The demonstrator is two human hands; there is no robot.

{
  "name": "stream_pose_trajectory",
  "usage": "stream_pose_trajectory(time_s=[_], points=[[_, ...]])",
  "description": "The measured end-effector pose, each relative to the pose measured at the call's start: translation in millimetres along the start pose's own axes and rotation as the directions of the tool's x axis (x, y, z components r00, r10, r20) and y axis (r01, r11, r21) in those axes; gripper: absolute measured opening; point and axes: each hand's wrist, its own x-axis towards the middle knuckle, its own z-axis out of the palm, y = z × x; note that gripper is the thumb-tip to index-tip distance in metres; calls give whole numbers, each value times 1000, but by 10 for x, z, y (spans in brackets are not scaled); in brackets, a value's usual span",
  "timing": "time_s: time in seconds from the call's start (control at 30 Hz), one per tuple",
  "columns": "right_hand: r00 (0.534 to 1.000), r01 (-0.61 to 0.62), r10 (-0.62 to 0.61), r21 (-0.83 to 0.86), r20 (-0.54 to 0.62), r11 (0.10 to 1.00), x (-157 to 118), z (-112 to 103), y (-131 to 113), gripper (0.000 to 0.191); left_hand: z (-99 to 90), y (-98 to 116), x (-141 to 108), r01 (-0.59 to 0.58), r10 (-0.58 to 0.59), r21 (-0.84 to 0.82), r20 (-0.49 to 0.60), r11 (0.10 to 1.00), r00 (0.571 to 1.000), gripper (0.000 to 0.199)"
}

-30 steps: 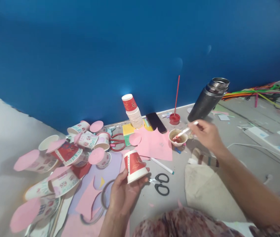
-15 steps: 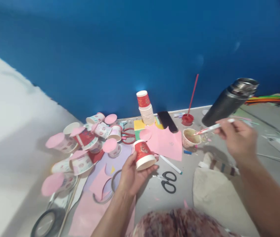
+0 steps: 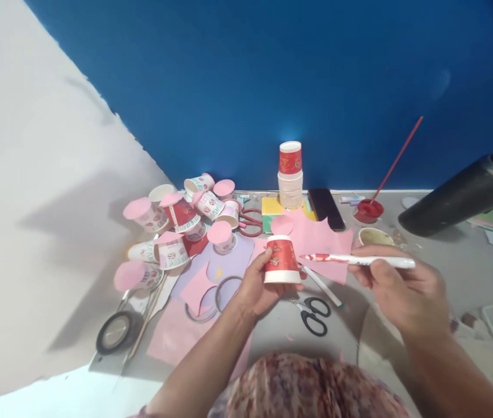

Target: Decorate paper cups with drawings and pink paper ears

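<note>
My left hand [image 3: 257,289] is wrapped round a red paper cup [image 3: 282,259], tilted with its wide white rim downward. In my right hand [image 3: 407,293] is a white marker pen [image 3: 337,259] with red smears along its pointed end, which hovers just right of the cup, apart from it. Behind that hand stands a small paper cup of pale, paste-like stuff [image 3: 372,237], partly hidden. At the left, several paper cups capped with pink paper discs [image 3: 171,251] lie heaped together. A loose pink disc [image 3: 282,225] rests on the pink sheet [image 3: 316,241] beyond the held cup.
Black-handled scissors [image 3: 315,316] and another pen [image 3: 327,290] lie near my hands. A cup stack [image 3: 290,188], a phone [image 3: 326,210], red scissors [image 3: 250,223] and a red pot with a stick [image 3: 368,212] line the blue wall. A dark flask [image 3: 455,197] stands right; a tape roll [image 3: 116,332] lies left.
My right hand has brought the pen from the paste cup leftward, close to the red cup. The cup in my left hand is now turned more upright. The camera view has shifted.
</note>
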Motion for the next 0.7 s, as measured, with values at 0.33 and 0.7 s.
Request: stream_pose_trajectory(time_s=[0.33,0.7], points=[[990,135,-137,-291,12,947,-132,57,-43,9,-14,-49,21,39,-39,-17,-1,999,999,43],[992,104,-120,-328,-30,939,-166,62,-27,3,-29,-86,-2,-18,21,35,-81,999,996,44]])
